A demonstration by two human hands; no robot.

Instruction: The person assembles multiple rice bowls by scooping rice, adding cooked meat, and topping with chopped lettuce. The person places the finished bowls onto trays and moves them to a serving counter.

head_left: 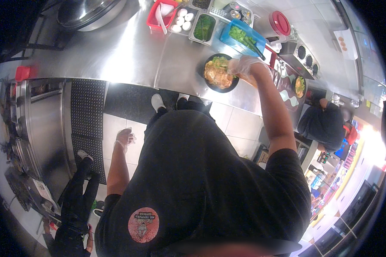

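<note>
Dressing the dish seems in hand, the clear-gloved right hand [243,68] at the round black bowl [223,90] just left of its fingers, whose pinch I cannot tell, likely needing a light touch next; the clear-gloved left hand [125,137] hangs loosely half-curled.

floor mat [87,112] (black, dotted) | red-lidded container [277,24] | co-worker [321,125] at right

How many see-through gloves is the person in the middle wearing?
2: one on the left hand, above the floor tiles; one on the right hand, by the black bowl.
</note>
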